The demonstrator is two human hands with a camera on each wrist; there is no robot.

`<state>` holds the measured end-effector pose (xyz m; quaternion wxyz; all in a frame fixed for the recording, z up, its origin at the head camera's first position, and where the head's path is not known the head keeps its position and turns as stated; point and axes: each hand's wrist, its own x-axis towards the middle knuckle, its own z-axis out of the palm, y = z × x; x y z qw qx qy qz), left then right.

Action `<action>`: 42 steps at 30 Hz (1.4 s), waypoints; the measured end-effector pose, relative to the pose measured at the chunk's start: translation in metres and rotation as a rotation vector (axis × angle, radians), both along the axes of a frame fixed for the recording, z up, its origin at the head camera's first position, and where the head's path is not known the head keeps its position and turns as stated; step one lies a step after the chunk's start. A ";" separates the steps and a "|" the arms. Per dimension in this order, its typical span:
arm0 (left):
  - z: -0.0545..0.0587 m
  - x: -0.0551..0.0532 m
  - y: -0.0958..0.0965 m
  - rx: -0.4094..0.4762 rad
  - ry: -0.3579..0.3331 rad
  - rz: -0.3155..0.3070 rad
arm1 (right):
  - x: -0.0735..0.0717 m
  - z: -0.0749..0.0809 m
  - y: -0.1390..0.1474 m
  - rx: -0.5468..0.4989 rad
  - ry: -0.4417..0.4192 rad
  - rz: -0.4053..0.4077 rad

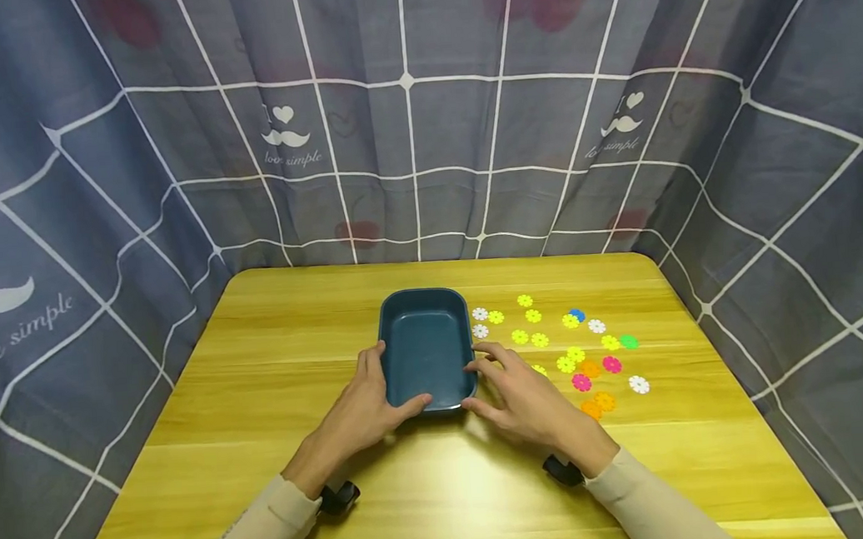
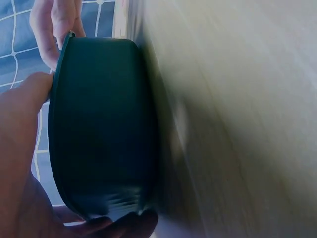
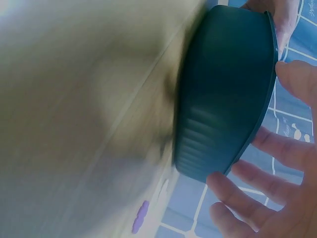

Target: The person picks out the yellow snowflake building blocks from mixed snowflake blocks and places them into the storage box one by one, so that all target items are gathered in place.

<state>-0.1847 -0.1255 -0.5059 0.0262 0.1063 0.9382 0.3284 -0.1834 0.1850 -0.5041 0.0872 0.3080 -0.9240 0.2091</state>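
A dark teal rectangular plastic tray (image 1: 426,349) with rounded corners and nothing in it sits near the middle of the wooden table. My left hand (image 1: 362,404) holds its left side, thumb at the near rim and fingers along the side wall. On the tray's other side, my right hand (image 1: 519,393) has its fingers spread, with fingertips right at the rim. The right wrist view shows the thumb (image 3: 297,82) at the rim and the other fingers reaching along the ribbed side wall (image 3: 198,134).
Several flower-shaped plastic discs lie scattered right of the tray, among them yellow (image 1: 539,340), white (image 1: 638,384), orange (image 1: 603,401), pink (image 1: 612,365), green (image 1: 629,342) and blue (image 1: 578,315) ones. A grey grid-patterned curtain (image 1: 449,193) surrounds the table (image 1: 259,382) at the back and sides.
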 end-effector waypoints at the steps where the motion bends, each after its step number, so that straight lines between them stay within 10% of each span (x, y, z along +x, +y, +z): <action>1: 0.000 0.000 0.000 -0.003 0.005 0.002 | 0.000 0.000 0.001 -0.001 0.006 0.002; 23: 0.001 -0.011 -0.021 0.146 -0.114 -0.141 | -0.009 0.002 0.035 -0.075 -0.010 0.015; 42: -0.004 -0.010 -0.022 0.162 -0.124 -0.131 | -0.062 -0.002 0.130 -0.096 -0.073 -0.304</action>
